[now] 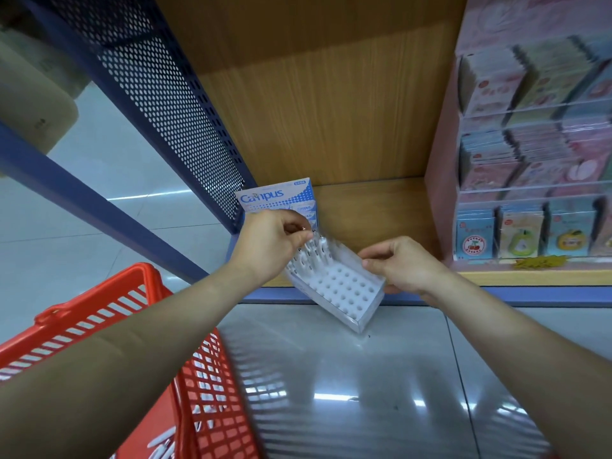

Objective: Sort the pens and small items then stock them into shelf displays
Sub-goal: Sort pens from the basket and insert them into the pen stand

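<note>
Red basket (99, 293) sits at the lower left; beyond it the white perforated pen holder (341, 286) tilts over the wooden shelf's (364, 207) front edge, long axis running far left to near right. The right hand (400, 263) grips its right side with curled fingers, while the left hand (268, 243) pinches a pen top at the far-left end. Pens (314, 255) there stand in the holes, pointing up at the left fingers, so seating likely needs a straight downward push.

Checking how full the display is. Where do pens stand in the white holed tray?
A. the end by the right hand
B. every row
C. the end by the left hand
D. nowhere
C: the pens cluster at the end of the tray under the left hand, while the holes toward the right hand show empty.
</note>
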